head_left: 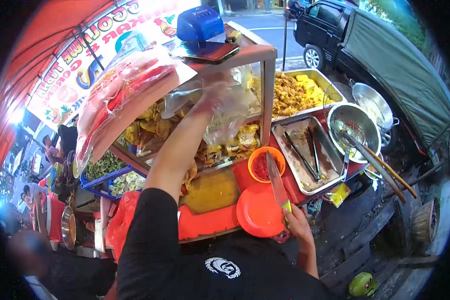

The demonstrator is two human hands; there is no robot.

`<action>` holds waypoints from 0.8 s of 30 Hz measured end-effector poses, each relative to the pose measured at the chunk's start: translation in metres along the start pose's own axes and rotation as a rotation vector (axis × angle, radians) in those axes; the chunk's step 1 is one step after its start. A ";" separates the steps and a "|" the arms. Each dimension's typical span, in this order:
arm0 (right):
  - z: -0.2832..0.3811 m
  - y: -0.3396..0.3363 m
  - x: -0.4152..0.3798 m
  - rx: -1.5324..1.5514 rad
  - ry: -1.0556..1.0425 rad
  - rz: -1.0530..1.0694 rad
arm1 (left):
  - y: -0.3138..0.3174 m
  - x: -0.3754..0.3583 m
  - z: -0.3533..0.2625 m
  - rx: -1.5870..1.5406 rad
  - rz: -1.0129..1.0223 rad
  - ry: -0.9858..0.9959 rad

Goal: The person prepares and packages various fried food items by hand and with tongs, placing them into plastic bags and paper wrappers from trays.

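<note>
Head view, from where I'm standing: right hand [300,225] clamping its grip on knife [275,177], blade slanting across orange bowl [253,172]. Left hand [212,102] blurring among clear plastic bags [229,112] at display case [268,95]; can't tell whether grip is holding anything. Red plate [257,212] resting beside bowl on counter [205,222]. Black tongs [313,150] lying in metal tray [290,145].

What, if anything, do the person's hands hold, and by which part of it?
The right hand holds the knife by its handle end. The left hand is blurred among clear plastic; whether it grips anything cannot be told.
</note>
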State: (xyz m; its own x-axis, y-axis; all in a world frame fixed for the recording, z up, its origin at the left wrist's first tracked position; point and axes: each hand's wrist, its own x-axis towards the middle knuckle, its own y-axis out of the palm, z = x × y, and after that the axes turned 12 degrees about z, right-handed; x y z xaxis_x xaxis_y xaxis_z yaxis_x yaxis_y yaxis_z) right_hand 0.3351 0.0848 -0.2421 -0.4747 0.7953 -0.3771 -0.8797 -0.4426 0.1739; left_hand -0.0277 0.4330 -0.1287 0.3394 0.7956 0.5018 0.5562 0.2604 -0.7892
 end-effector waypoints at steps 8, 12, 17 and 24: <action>-0.017 -0.013 -0.021 -0.080 -0.019 -0.108 | 0.061 0.029 0.038 -0.501 0.107 -0.142; -0.015 -0.014 -0.026 -0.131 -0.072 -0.132 | 0.019 0.024 -0.005 0.052 0.113 -0.135; -0.030 -0.020 -0.021 -0.171 -0.133 -0.142 | -0.018 -0.002 -0.050 0.071 0.169 -0.013; -0.031 -0.017 -0.011 -0.256 -0.196 -0.139 | -0.041 -0.158 -0.105 -0.130 0.286 -0.085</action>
State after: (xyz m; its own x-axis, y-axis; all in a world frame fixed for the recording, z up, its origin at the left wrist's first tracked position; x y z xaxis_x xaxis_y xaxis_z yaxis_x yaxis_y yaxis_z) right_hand 0.3566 0.0709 -0.2689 -0.3691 0.9088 -0.1946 -0.9124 -0.3941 -0.1100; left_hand -0.0243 0.2392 -0.1386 0.4342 0.8709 0.2302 0.5414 -0.0480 -0.8394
